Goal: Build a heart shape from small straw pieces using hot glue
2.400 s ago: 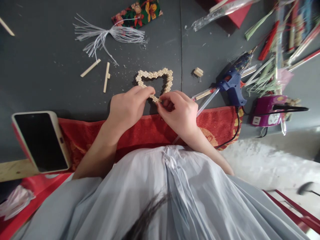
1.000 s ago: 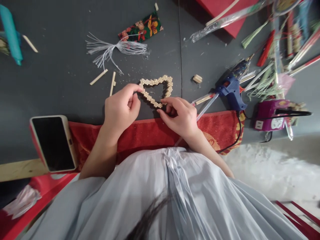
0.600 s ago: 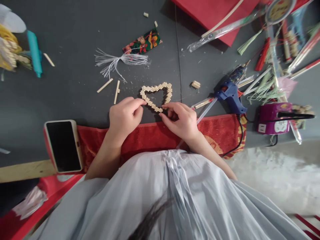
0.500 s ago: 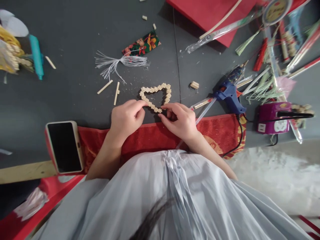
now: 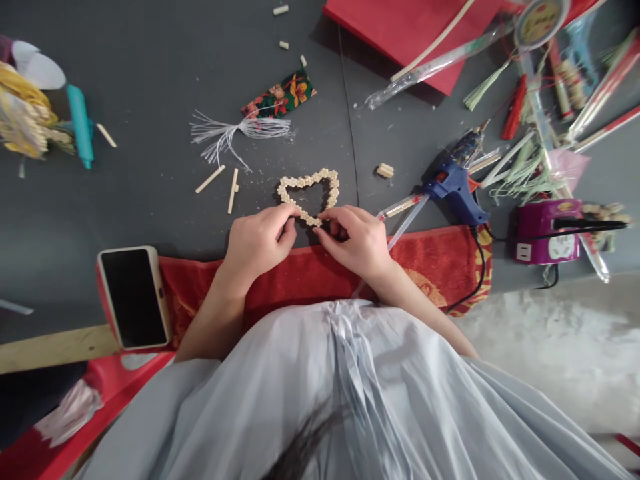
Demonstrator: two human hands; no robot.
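Observation:
A cream heart-shaped ring of small beaded or woven pieces [image 5: 330,193] lies on the dark table in front of me, its point toward my body. My left hand [image 5: 263,240] is closed, with the fingertips on the heart's lower left side. At the lower tip, my right hand [image 5: 357,240] pinches the heart between thumb and forefinger; its other fingers are curled under. Left of the heart are thin pale sticks [image 5: 233,191]. A bundle of white strings [image 5: 240,128] and a floral fabric strip [image 5: 280,95] lie beyond it.
A blue glue gun [image 5: 457,190] rests to the right, its cable running over a red towel [image 5: 310,267]. Nearby stands a purple power socket [image 5: 547,230]. A phone [image 5: 135,297] lies at the left front edge. Tassels, tubes and a tape roll [image 5: 541,23] crowd the far right.
The view has shifted slightly. Both hands stay at the heart's lower part with almost the same grip; the left hand's fingers sit a little nearer the tip.

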